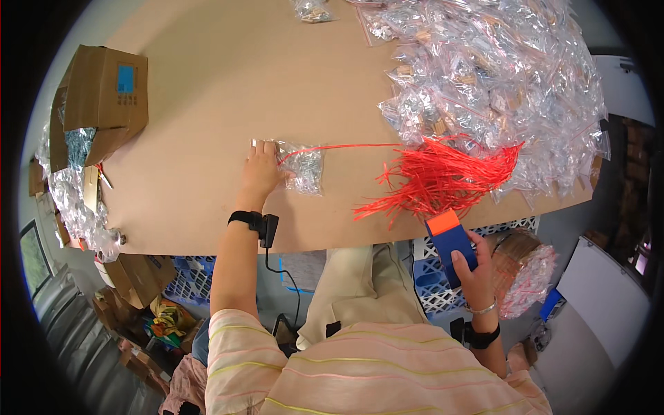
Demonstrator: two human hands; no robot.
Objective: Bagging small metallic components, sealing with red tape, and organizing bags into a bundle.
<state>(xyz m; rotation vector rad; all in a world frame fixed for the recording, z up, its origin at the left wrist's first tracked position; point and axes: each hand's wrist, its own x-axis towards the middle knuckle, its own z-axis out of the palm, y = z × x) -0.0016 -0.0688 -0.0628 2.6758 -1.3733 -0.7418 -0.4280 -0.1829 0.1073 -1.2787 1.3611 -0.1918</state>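
My left hand [261,173] rests over the left part of a small clear plastic bag [306,173] on the brown tabletop, holding it down with fingers and thumb. Small greyish pieces show inside the bag. From beside my thumb a thin red strip [346,146] runs right to a loose heap of red strips [449,176]. My right hand [474,270] grips a flat blue block with an orange end [451,245], held at the table's front edge, just below the heap. What kind of tool or box this is cannot be made out.
Many filled clear bags [484,76] are piled at the right; another bag [312,10] lies at the far edge. An open cardboard box [104,104] stands at the left, near scissors [104,176]. Under the front edge are blue plastic crates [190,277] and a cable [294,280].
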